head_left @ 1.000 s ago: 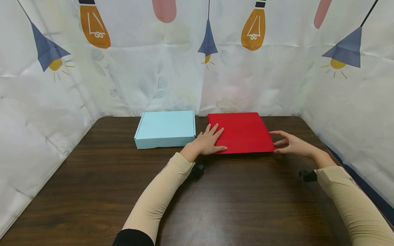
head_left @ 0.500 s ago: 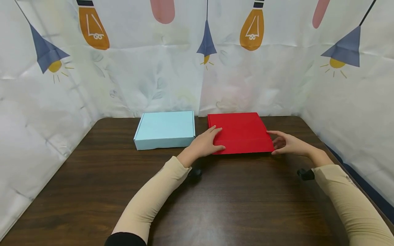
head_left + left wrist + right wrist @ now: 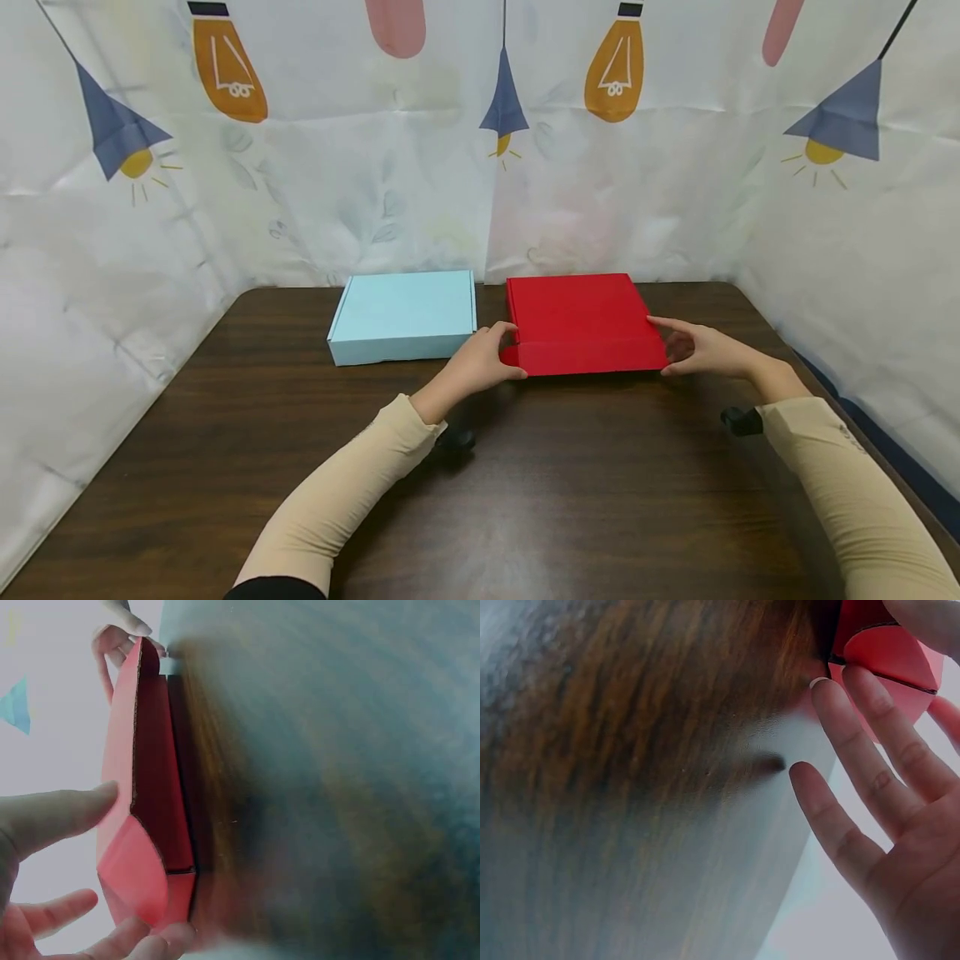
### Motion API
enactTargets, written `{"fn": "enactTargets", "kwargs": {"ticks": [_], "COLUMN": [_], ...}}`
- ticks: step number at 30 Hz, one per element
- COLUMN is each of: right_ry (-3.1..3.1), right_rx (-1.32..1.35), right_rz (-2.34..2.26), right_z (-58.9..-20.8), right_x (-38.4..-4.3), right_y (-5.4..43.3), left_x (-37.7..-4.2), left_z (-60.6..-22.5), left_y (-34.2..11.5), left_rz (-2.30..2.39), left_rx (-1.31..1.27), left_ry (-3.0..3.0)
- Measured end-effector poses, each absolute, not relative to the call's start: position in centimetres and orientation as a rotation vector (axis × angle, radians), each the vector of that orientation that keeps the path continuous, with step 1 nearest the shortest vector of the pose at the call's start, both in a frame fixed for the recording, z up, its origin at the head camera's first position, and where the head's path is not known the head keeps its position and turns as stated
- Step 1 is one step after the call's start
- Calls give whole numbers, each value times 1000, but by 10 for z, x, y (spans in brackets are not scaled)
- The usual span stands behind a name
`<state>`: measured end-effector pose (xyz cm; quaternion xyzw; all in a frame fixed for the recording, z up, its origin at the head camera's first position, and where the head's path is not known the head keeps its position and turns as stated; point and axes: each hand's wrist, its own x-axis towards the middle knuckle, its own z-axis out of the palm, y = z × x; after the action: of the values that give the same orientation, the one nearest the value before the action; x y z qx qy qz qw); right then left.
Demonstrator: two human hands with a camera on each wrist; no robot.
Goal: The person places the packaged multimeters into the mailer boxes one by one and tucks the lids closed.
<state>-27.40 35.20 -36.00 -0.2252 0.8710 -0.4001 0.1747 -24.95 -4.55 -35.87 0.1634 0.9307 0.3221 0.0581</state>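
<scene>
A red cardboard box (image 3: pixel 581 312) lies at the back right of the table, its lid's front flap sticking out toward me. In the left wrist view the front shows a gap under the lid edge, with a rounded side flap (image 3: pixel 139 874) at the corner. My left hand (image 3: pixel 480 360) is at the box's front left corner, thumb near the lid's edge and fingers at the side. At the front right corner is my right hand (image 3: pixel 712 352). Its fingers (image 3: pixel 870 769) reach out fairly straight in the right wrist view, some near or touching the box side.
A light blue box (image 3: pixel 405 312), closed, sits just left of the red one. Both stand on a dark brown wooden table (image 3: pixel 570 483) near its back edge. A printed white curtain (image 3: pixel 420 192) hangs behind and at the sides.
My left hand has slid off the red lid's top, moving left and down to the front left corner. The right hand stays at the right side, shifted only slightly.
</scene>
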Motion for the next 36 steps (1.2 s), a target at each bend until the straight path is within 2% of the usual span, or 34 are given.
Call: {"fn": "enactTargets", "kwargs": {"ticks": [19,36], "right_ry": [2531,2456], "right_rx": [-679,-645], "right_rz": [-1069,-1064], "right_z": [-363,-355], "right_x": [-278,-281], "right_y": [343,341], "left_x": [-254,-246], "left_z": [-369,-369], "left_y": [-53,-52], "left_rz": [1113,1172], "left_rx": [426,522], "left_ry": [2794,2761]}}
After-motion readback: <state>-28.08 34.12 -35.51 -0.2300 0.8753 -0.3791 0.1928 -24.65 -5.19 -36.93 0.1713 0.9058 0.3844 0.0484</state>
